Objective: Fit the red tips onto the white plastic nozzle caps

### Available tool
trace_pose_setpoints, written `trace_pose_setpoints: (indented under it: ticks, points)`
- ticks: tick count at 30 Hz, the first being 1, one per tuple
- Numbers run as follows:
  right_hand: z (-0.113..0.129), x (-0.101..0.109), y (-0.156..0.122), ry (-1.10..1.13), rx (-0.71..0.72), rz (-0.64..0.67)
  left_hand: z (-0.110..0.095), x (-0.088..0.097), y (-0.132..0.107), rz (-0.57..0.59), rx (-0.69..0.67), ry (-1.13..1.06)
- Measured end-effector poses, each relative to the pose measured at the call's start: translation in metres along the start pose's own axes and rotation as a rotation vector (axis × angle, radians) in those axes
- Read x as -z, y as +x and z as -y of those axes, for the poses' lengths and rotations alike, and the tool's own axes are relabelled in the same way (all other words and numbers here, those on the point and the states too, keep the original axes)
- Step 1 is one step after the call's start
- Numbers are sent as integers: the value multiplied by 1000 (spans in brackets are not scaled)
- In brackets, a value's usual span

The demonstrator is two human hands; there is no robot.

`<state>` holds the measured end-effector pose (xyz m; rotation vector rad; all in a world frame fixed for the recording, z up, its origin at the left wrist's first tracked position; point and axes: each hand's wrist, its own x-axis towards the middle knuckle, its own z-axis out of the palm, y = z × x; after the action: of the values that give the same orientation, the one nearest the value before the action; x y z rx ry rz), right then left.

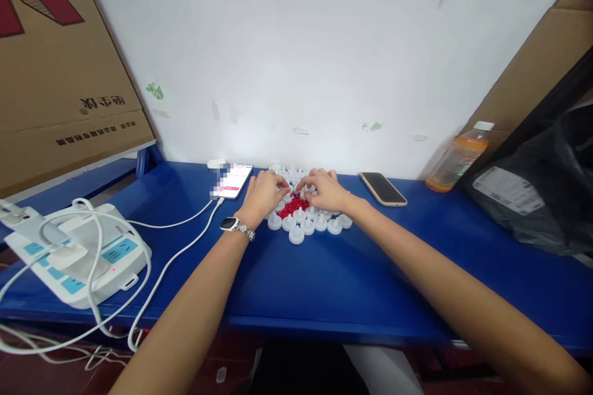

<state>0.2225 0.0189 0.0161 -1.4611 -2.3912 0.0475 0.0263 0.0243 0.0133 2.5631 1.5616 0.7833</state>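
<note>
White round plastic caps with raised nozzle tips [296,234] stand in a cluster on the blue table, around a pile of small red pieces [293,207]. At the left of the cluster, my left hand [266,194] has thumb and fingers pinched together at a white cap with a bit of red at it. Facing it, my right hand [327,190] curls its fingers over the caps and red pieces, thumb and forefinger close together. Whatever is between those right fingertips is too small to make out. My left wrist wears a watch [237,226].
Left of the hands lies a lit phone [233,181] on a white cable; a dark phone [383,189] lies on the right. A power strip [88,256] with looping cables covers the left side. An orange drink bottle [456,159] and black bag [532,179] stand right. A white wall [296,62] rises behind.
</note>
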Motion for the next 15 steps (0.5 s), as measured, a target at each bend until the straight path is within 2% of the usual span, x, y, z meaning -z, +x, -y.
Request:
trace_pose_setpoints:
  ticks: [7, 11, 15]
  points:
    - [6, 4, 2, -27, 54, 52, 1, -3, -2, -8, 3, 10]
    - [3, 8, 1, -61, 7, 15, -2, -2, -1, -18, -3, 10]
    - [4, 6, 8, -161, 0, 65, -5, -2, -2, -22, 3, 27]
